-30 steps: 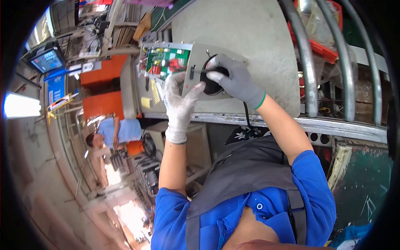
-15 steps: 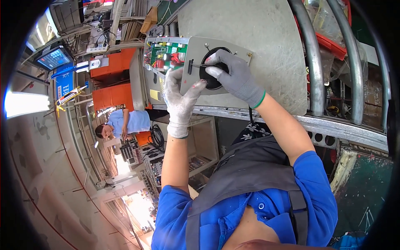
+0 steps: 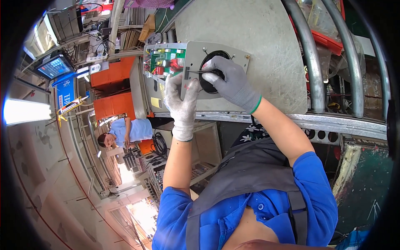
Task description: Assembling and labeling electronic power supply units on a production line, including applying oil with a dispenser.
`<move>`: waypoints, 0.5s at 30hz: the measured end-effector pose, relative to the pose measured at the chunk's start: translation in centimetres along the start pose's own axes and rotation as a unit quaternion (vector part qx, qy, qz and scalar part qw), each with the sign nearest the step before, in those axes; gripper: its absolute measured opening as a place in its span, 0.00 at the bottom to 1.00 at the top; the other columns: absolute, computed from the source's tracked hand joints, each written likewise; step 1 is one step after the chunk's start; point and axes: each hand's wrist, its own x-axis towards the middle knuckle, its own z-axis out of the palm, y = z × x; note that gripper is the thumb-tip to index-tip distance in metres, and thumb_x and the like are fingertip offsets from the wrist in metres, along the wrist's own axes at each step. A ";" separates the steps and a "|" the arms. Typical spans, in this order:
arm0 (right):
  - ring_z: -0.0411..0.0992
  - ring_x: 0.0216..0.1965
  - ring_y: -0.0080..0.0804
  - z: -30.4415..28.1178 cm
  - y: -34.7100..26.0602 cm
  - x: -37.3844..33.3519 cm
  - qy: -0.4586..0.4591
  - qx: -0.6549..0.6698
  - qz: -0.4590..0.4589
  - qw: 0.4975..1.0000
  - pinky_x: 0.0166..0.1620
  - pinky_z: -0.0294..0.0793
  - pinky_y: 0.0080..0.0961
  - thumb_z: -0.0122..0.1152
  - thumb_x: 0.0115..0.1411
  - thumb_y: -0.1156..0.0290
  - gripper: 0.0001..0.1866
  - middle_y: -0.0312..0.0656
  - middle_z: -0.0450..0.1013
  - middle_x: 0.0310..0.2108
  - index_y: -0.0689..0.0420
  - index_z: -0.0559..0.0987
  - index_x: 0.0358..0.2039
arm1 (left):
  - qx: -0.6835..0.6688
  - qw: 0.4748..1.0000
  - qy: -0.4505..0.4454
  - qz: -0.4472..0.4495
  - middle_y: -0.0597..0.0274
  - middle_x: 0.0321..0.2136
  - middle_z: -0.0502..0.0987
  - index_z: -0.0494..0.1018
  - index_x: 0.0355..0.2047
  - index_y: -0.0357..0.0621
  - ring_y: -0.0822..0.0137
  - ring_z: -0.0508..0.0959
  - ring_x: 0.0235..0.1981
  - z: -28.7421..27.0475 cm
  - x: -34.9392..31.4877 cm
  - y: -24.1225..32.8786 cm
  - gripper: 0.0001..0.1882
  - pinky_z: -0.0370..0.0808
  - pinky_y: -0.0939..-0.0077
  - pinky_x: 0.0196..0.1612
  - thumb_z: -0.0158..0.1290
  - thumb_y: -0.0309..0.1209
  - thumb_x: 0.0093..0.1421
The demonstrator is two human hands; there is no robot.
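Observation:
A metal-cased unit lies on the bench, its grey front panel [image 3: 201, 56] carrying a black round part [image 3: 214, 56] and a small dark slot-like piece [image 3: 187, 73]. Green circuit board [image 3: 175, 55] shows inside the casing. My right hand [image 3: 233, 81], in a grey glove, pinches a thin dark rod-like tool [image 3: 199, 71] in front of the round part; its tip points at the slot-like piece. My left hand [image 3: 182, 98], in a white glove, is closed at the panel's left edge, thumb on the face below the slot-like piece. The other fingertips are partly hidden.
The unit rests on a worn grey bench top [image 3: 266, 46]. Curved metal rails [image 3: 310, 62] run along the right, with a red bin [image 3: 327, 39] behind them. To the left are orange boxes [image 3: 114, 102] and a person in light blue [image 3: 133, 130].
My left thumb has drawn up closer to the panel and its other fingers. My right hand keeps its pinch on the thin tool and has dropped slightly. The whole view has shifted a little.

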 end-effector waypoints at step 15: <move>0.76 0.35 0.38 -0.5 -0.1 0.1 0.002 0.021 0.014 1.000 0.41 0.74 0.32 0.62 0.58 0.71 0.08 0.42 0.75 0.33 0.57 0.77 0.38 | -0.037 0.994 0.099 0.030 0.72 0.32 0.75 0.77 0.35 0.39 0.83 0.69 0.33 1.4 0.4 -1.9 0.04 0.67 0.86 0.38 0.57 0.27 0.66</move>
